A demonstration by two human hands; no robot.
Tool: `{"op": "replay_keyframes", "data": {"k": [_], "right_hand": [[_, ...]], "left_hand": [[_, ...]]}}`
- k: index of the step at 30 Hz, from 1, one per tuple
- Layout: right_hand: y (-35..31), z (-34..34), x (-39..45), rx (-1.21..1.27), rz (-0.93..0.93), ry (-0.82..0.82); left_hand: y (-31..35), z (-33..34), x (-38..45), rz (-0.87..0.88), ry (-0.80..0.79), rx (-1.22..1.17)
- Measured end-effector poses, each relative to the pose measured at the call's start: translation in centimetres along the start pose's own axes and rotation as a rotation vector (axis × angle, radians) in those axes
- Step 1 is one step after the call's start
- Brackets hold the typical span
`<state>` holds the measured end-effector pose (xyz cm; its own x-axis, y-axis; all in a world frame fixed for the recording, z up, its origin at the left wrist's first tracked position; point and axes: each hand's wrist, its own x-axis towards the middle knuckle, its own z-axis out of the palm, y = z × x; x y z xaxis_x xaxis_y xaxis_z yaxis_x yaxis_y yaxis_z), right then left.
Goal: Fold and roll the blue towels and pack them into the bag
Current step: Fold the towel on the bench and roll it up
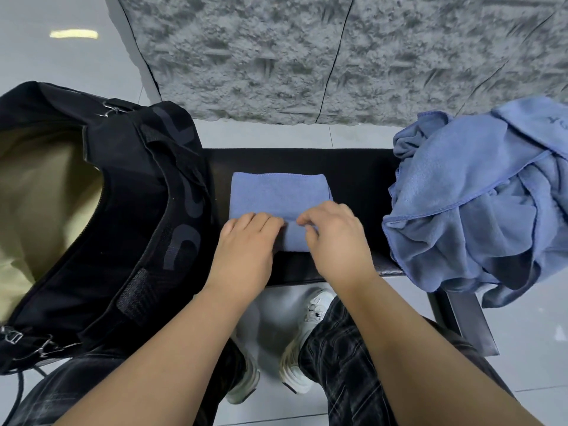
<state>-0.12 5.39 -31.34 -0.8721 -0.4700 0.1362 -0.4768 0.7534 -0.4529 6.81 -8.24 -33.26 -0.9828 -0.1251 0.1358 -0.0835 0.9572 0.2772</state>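
**Towel Goes Into Its Roll Beside a Waiting Bag**

Here, seen from the head camera, a person seated at a dark tabletop (353,167) works on a folded blue towel (278,192) that lies flat at the middle of it. The left hand (246,241) presses down on the towel's near left edge, its grip released, fingers lying straight across the cloth. The right hand (333,238) curls over the near right edge, fingertips tucked in and pinching the fabric, its grip closed on the towel. The near edge appears to be just starting to turn over, so the step in hand looks like the start of the roll.

To do it well, both hands would want to move away from the body together, keeping the first turn tight and the side edges lined up, so the roll does not cone or loosen; the flat hand should hold tension while the pinching one tucks.

To the left, touching the tabletop's left end, stands a black bag (132,210), its top open and its tan lining (40,186) showing; no towel can be seen inside it, though part of the interior is hidden. At the right end, a crumpled pile of blue towels (479,204) spills over the near edge, well apart from the bag.
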Motion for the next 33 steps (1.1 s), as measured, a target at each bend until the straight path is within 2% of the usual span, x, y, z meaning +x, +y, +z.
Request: {"op": "replay_keyframes", "data": {"k": [4, 6, 9, 17, 21, 25, 28, 31, 33], "right_hand": [[-0.1, 0.6, -0.5, -0.087, -0.097, -0.251], [0.1, 1.0, -0.6, -0.122, -0.106, -0.244], [-0.3, 0.4, 0.2, -0.066, -0.011, -0.208], [1.1, -2.0, 0.8, 0.120, 0.186, -0.605], [1.2, -2.2, 0.8, 0.080, 0.225, -0.660], [0.7, -1.2, 1.1, -0.141, 0.134, -0.530], [0.1, -0.4, 0.6, -0.144, 0.110, -0.269], [-0.7, 0.6, -0.2, -0.094, -0.021, 0.038], [-1.6, 1.5, -0.8, -0.067, -0.056, 0.098]], "left_hand": [[0.0, 0.1, 0.4, -0.018, -0.005, -0.028], [0.3, 0.2, 0.5, -0.024, -0.010, -0.018], [0.3, 0.3, 0.5, -0.036, -0.024, 0.000], [0.6, -2.4, 0.3, -0.044, -0.208, -0.238], [-0.6, -3.3, 0.1, -0.043, -0.333, -0.335], [-1.5, -3.1, 0.2, -0.090, -0.284, -0.283], [-1.4, -2.7, 0.8, -0.131, -0.255, -0.250], [-1.2, -2.3, 1.4, -0.157, -0.219, -0.227], [-1.2, -2.0, 1.5, -0.231, -0.172, -0.319]]}}
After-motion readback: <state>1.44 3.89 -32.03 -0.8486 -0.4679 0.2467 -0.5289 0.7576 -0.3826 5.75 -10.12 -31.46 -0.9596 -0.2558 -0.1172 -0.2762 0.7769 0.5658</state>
